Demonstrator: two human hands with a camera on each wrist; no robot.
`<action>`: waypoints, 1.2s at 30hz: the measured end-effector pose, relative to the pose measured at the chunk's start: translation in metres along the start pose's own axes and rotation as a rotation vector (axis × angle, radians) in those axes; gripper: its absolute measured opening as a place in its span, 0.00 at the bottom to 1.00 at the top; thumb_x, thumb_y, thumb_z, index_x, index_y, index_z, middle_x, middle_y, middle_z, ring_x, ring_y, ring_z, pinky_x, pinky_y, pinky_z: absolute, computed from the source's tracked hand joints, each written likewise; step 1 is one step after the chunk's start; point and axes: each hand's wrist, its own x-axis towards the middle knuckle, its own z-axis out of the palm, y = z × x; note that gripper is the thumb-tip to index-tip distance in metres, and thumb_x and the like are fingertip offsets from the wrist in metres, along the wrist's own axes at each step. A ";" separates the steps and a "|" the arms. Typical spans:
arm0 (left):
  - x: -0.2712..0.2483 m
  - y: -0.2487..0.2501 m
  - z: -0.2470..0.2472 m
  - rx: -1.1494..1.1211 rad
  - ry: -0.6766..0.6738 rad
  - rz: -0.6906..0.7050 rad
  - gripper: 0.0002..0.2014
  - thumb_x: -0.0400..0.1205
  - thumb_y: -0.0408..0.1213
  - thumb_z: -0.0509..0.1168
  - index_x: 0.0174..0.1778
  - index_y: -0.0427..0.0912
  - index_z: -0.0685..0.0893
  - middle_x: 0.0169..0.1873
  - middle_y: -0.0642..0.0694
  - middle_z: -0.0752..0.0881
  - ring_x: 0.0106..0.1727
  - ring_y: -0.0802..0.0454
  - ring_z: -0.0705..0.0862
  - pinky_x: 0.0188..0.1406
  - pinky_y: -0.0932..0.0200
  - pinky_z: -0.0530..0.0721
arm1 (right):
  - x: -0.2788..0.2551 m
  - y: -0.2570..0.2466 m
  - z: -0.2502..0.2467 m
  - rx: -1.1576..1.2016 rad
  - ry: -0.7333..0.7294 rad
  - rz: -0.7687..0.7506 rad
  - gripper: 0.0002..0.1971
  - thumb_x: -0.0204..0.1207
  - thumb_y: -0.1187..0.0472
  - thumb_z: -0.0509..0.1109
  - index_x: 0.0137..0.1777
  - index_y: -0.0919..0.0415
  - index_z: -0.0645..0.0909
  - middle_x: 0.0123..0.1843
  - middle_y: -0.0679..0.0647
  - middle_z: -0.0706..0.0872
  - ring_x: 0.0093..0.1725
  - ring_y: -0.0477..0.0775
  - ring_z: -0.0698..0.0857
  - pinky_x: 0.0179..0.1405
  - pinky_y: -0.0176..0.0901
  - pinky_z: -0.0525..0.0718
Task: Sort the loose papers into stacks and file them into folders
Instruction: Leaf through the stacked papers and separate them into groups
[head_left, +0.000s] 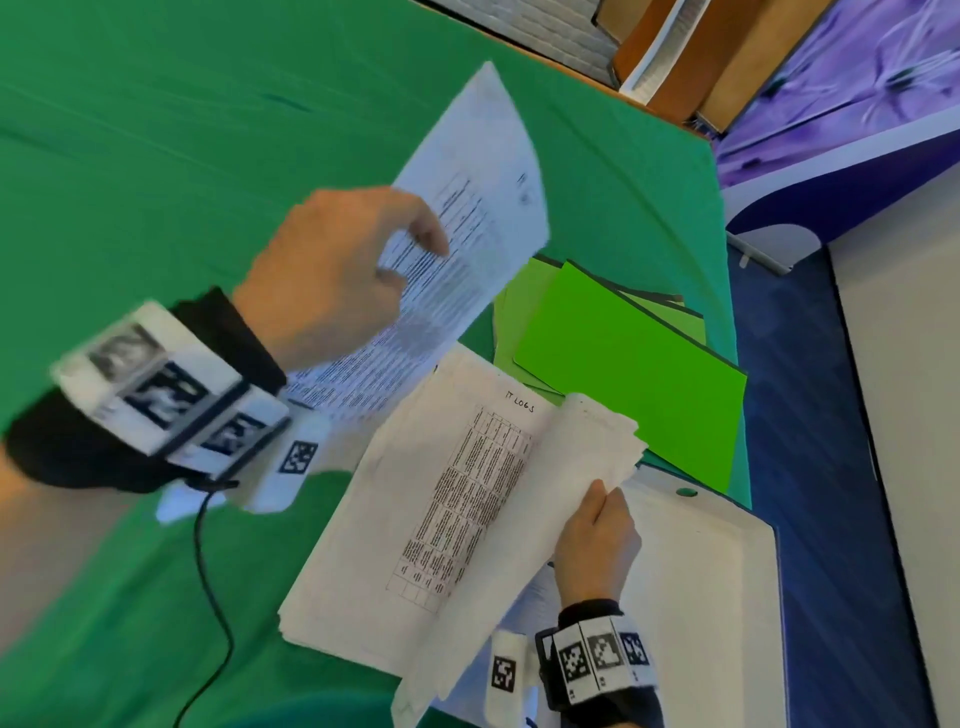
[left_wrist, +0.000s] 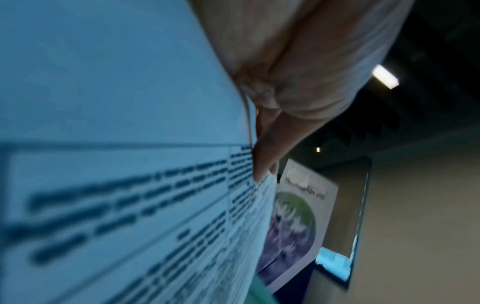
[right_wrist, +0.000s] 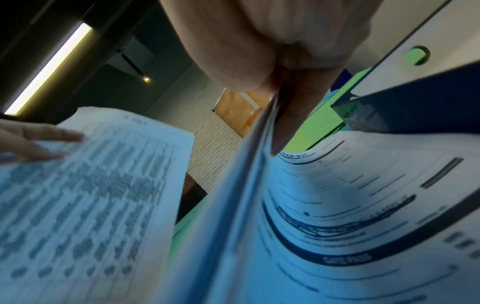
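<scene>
Here the left hand (head_left: 332, 270) pinches one printed sheet (head_left: 457, 228) between thumb and curled fingers, lifted above and left of the paper stack (head_left: 415, 519), its long axis slanting up and away. The right hand (head_left: 597, 540) grips a folded-back bundle of pages (head_left: 545, 519) on the stack's right side; lime-green folders (head_left: 628, 348) lie just beyond the stack.

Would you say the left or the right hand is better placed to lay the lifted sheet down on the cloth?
Left, probably. The left hand already pinches the sheet above the cloth, while the right hand is busy holding up a sheaf from the pile.
</scene>
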 end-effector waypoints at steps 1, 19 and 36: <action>0.001 0.004 -0.014 -0.097 -0.028 -0.005 0.17 0.79 0.27 0.70 0.58 0.53 0.84 0.66 0.57 0.80 0.67 0.60 0.59 0.64 0.59 0.71 | -0.001 0.001 -0.003 -0.001 0.014 -0.026 0.18 0.87 0.60 0.54 0.51 0.76 0.79 0.47 0.74 0.85 0.48 0.72 0.83 0.35 0.44 0.57; -0.048 -0.084 0.178 -0.167 -0.395 -0.273 0.26 0.79 0.17 0.59 0.57 0.57 0.81 0.73 0.45 0.77 0.51 0.51 0.87 0.44 0.63 0.84 | -0.009 -0.004 -0.031 -0.034 0.069 -0.093 0.16 0.87 0.60 0.56 0.39 0.68 0.74 0.33 0.60 0.78 0.30 0.58 0.70 0.32 0.46 0.56; -0.025 -0.040 0.141 0.219 -0.316 0.119 0.24 0.77 0.22 0.61 0.65 0.51 0.79 0.60 0.53 0.83 0.48 0.50 0.81 0.46 0.53 0.84 | -0.024 -0.006 -0.048 -0.071 0.086 -0.219 0.17 0.86 0.62 0.56 0.35 0.66 0.71 0.25 0.59 0.75 0.23 0.44 0.68 0.29 0.47 0.52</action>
